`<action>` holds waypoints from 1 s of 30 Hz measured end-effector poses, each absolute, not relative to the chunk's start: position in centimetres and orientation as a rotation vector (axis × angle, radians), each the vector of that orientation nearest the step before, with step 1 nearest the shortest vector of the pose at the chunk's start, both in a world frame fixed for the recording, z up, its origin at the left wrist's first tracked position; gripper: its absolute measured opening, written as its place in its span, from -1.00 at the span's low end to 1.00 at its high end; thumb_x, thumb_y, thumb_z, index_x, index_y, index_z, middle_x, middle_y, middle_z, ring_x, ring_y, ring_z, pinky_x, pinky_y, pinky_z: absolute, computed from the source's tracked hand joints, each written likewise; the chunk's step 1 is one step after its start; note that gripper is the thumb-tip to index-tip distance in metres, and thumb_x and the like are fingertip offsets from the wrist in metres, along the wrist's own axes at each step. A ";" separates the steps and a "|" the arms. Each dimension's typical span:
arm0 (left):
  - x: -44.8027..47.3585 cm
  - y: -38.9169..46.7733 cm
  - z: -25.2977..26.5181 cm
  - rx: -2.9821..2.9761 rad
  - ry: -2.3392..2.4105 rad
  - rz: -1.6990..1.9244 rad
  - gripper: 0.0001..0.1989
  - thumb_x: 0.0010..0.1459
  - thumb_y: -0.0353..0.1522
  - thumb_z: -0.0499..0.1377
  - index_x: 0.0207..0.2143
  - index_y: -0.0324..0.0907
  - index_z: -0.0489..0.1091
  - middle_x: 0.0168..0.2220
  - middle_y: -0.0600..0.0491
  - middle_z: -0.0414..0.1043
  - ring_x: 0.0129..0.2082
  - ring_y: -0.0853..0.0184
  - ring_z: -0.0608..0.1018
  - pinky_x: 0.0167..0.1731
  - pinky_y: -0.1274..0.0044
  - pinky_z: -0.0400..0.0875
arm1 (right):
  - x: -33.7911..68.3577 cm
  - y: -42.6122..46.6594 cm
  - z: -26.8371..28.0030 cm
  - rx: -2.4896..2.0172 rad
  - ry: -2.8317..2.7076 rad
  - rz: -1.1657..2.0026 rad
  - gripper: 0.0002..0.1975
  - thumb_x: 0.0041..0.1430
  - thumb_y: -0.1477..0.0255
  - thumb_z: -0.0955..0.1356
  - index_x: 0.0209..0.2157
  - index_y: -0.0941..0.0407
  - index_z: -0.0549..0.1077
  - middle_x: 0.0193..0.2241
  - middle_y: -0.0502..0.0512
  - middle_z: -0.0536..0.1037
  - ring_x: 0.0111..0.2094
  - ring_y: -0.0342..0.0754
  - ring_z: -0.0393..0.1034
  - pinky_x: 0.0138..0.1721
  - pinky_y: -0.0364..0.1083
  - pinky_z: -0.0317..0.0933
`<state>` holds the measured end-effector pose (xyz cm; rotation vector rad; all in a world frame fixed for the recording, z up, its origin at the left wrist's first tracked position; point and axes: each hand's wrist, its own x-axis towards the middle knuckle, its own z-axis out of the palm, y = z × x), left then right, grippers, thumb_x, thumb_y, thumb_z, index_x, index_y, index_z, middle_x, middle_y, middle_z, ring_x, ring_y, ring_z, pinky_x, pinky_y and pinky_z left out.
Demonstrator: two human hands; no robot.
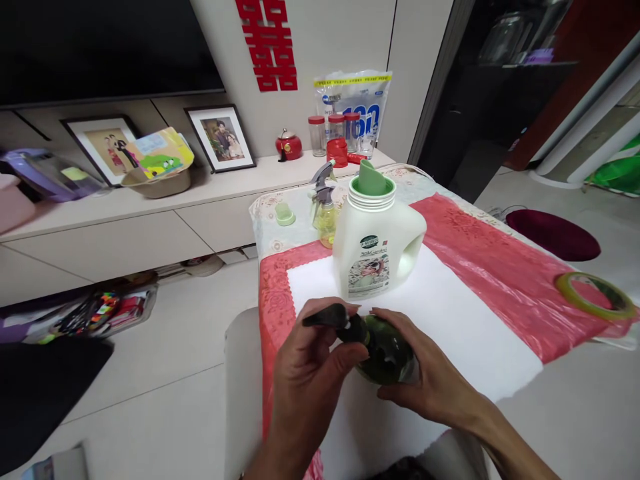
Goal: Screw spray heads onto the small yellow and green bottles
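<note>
Near the table's front edge, a dark green pump bottle (387,352) is held between my two hands, tilted toward the left. My left hand (307,383) is closed around its black pump head (327,316), thumb and fingers at the collar. Around the bottle's rounded body, the fingers of my right hand (435,373) are wrapped. Just beyond stands a large white jug (347,230) with a handle and a printed label; a green spout (373,180) shows in its uncapped mouth. A light green cap (285,215) lies farther back on the left.
Spray bottles with grey triggers (325,195) stand left of the jug. A white sheet (475,333) covers part of the red tablecloth (493,277). A tape roll (565,293) lies at the right edge. Red-lidded jars (317,137) and picture frames line the cabinet (220,190) behind.
</note>
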<state>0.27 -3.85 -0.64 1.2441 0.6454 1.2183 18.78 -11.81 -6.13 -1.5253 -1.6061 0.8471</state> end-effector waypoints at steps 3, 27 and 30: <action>0.9 -4.0 -1.5 1.350 0.669 1.170 -0.74 0.09 -0.44 0.40 -0.15 0.02 0.60 -0.17 0.14 0.50 -0.17 0.38 0.58 -0.17 0.61 0.53 | 18.5 -11.3 -6.8 -1.459 -1.572 0.843 0.05 -0.12 0.59 0.54 0.31 -0.23 0.05 0.26 -0.02 0.21 0.25 0.03 0.17 0.27 0.13 0.16; 3.2 -5.7 -6.1 1.462 0.690 1.177 -0.75 0.17 -0.46 0.29 -0.11 0.01 0.50 -0.14 0.12 0.53 -0.11 0.33 0.57 -0.07 0.52 0.47 | 17.4 -11.9 -4.8 -1.266 -1.423 0.651 -0.62 0.46 0.40 0.23 0.23 -0.15 0.32 0.18 0.00 0.31 0.20 -0.16 0.25 0.22 -0.20 0.18; 3.6 -6.0 -6.3 1.421 0.664 1.212 -0.74 0.20 -0.48 0.25 -0.09 -0.02 0.48 -0.14 0.10 0.52 -0.10 0.31 0.57 -0.07 0.48 0.49 | 17.1 -12.0 -5.1 -1.264 -1.384 0.640 -0.63 0.45 0.43 0.24 0.20 -0.14 0.36 0.16 0.01 0.34 0.18 -0.15 0.27 0.20 -0.19 0.22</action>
